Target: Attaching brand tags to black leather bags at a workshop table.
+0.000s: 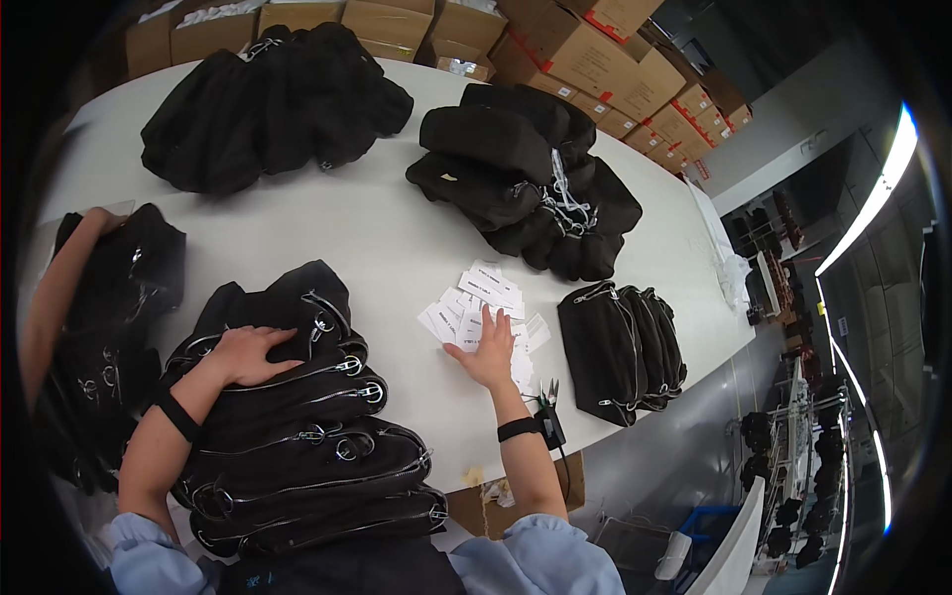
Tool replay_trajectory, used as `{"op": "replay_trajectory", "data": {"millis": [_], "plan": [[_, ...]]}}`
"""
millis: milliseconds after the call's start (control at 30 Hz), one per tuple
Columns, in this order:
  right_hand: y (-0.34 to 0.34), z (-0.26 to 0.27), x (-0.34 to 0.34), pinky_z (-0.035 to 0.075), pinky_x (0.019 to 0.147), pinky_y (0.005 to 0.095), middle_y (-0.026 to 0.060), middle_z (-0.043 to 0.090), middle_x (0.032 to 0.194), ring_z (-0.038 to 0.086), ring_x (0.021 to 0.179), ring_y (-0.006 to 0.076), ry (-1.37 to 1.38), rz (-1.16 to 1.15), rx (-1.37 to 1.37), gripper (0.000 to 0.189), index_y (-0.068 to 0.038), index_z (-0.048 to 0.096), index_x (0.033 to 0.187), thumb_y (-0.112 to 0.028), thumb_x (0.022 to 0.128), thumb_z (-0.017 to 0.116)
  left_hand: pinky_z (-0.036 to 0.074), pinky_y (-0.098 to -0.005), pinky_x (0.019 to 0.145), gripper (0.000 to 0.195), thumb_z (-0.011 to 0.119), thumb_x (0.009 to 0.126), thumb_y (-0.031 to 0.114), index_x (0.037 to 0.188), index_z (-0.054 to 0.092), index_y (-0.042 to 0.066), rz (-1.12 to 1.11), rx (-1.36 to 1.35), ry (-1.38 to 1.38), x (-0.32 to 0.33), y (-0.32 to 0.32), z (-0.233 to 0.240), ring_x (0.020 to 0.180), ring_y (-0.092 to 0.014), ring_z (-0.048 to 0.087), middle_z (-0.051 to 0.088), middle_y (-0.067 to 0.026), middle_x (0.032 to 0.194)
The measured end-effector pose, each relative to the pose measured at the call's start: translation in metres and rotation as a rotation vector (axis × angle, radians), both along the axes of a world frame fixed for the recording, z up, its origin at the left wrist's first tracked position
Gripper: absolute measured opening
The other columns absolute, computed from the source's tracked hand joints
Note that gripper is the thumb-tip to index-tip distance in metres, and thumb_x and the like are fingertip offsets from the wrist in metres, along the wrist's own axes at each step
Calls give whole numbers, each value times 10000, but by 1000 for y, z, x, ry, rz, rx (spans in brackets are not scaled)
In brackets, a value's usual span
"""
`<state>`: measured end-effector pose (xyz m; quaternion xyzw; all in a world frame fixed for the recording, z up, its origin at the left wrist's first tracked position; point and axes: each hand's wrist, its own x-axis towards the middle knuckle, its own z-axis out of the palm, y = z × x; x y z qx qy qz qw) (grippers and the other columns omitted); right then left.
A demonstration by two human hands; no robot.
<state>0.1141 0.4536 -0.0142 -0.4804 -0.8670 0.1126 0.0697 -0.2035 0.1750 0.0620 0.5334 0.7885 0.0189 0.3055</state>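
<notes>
My left hand, fingers spread, rests on the uppermost of several black fabric zip bags stacked in a row before me. Their silver zips and metal rings face up and to the right. Over a loose pile of white printed cards lies my right hand, its thumb and fingers apart on or just above them. No card is plainly gripped. Thread snips lie by my right wrist, close to a small black device with a cable.
Another person's arm reaches over black bags at the left. More black bags lie across the white table, with a bundle tied by white cord. Zip bags stand near the right edge. Cartons line the far side.
</notes>
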Motion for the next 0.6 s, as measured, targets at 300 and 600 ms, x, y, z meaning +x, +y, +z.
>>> {"op": "replay_trajectory", "data": {"millis": [300, 600], "plan": [[-17, -40, -34, 521, 848, 470, 268, 546, 1242, 564, 1097, 400, -124, 202, 377, 617, -39, 533, 1291, -419, 822, 661, 389, -494, 1045, 822, 417, 795, 805, 1418, 462, 270, 4, -8, 15, -3, -4, -1, 1243, -358, 505, 505, -104, 1407], [7, -4, -34, 502, 887, 440, 234, 624, 1111, 608, 1037, 394, -199, 212, 73, 494, 21, 541, 1198, -2, 706, 585, 422, -447, 1021, 899, 349, 779, 848, 1420, 465, 229, -1, 38, 3, -3, -9, -18, 1232, -358, 524, 515, -151, 1385]]}}
